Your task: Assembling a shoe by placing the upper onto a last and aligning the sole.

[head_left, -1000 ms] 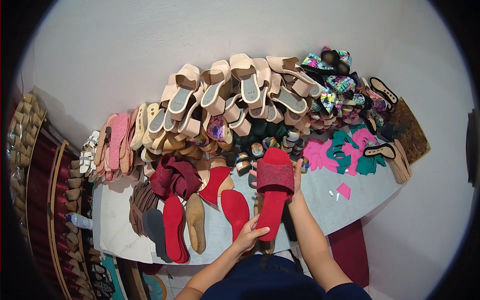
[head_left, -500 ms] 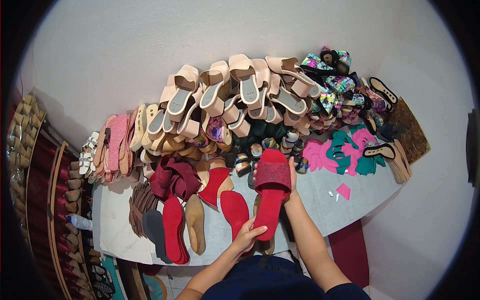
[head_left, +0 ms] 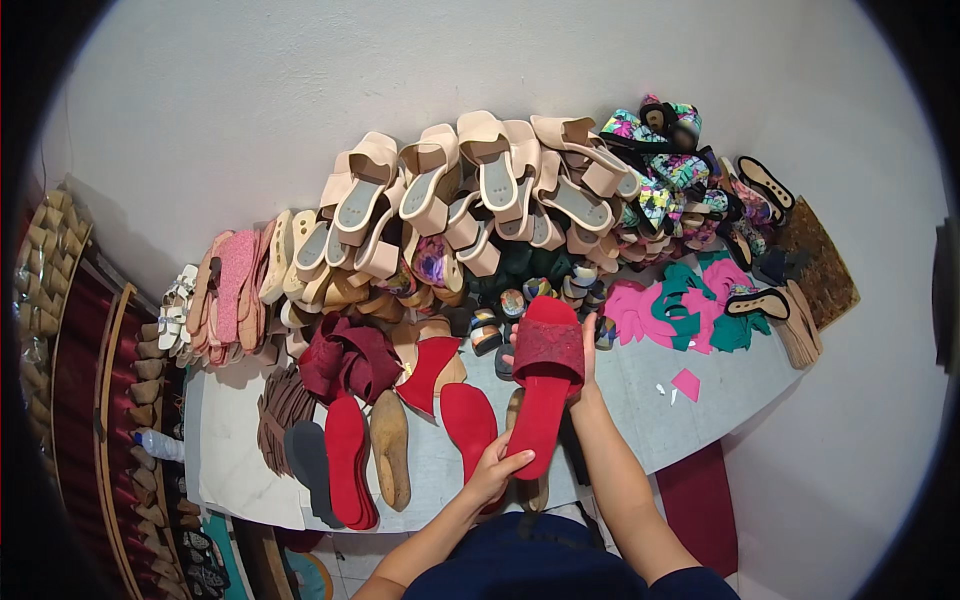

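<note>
A flat red slide sandal (head_left: pixel 543 420) with a wide dark-red strap is held up over the table's front part, toe pointing away from me. My left hand (head_left: pixel 492 473) grips its heel end, thumb lying on the insole. Around the strap end, my right hand (head_left: pixel 588 365) is wrapped from the right, with some fingers hidden behind the sandal. Just left of it lies a red sole (head_left: pixel 470 425). Further left are a stack of red soles (head_left: pixel 347 465), dark grey soles (head_left: pixel 312 470) and a wooden shoe last (head_left: pixel 391 450). Another last is partly hidden under the sandal.
Beige heeled sandals (head_left: pixel 490 165) are piled along the wall, with patterned sandals (head_left: pixel 680 170) at the right. Dark-red strap pieces (head_left: pixel 350 360) and brown pieces (head_left: pixel 285 415) lie at left. Pink and green scraps (head_left: pixel 690 300) cover the table's right. A shelf of lasts (head_left: pixel 147 390) stands far left.
The sandal has shifted and tilted very slightly in my hands. Both hands keep their grip, and the things on the table stay where they were.
</note>
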Available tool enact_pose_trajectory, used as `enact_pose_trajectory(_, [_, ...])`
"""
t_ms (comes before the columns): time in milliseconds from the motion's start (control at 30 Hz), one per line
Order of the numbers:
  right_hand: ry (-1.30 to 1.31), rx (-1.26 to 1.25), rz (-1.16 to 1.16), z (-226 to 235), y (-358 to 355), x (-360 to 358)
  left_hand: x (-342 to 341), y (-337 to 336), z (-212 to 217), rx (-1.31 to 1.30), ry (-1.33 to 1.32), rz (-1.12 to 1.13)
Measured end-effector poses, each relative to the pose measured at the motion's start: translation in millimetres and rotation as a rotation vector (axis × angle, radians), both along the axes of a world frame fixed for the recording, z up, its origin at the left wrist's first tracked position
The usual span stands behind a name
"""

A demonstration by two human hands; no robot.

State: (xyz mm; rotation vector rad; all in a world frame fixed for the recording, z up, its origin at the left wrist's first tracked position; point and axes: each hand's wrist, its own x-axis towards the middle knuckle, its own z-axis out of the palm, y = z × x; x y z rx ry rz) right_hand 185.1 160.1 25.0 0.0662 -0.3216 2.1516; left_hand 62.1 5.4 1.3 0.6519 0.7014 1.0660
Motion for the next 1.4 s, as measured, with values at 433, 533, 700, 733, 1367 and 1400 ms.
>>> enact_pose_trajectory(433, [-0.111, -0.054, 0.069, -30.1, 15.9, -9.0, 1.6, -6.8, -17.3, -0.029, -0.029, 0.072])
enact_pose_trajectory(533, [-0.088, -0.103, 0.048, -21.9, 13.3, -9.1, 3.1, -5.4, -10.8, -0.041, -0.021, 0.082])
enact_pose_trajectory(700, [-0.013, -0.166, 0.028, -10.3, 7.7, -8.3, 6.0, -5.9, -9.6, 0.020, 0.013, 0.085])
enact_pose_trajectory(733, [-0.014, -0.163, 0.026, -9.7, 7.5, -7.0, 6.6, -5.5, -9.2, 0.023, 0.012, 0.083])
enact_pose_trajectory(1367, [-0.204, 0.010, -0.018, -2.9, 11.2, 6.1, 8.7, -5.3, -7.9, -0.023, -0.028, 0.066])
enact_pose_trajectory(1400, [-0.215, 0.022, -0.021, -2.4, 11.3, 5.7, 8.5, -5.4, -7.8, -0.022, -0.041, 0.068])
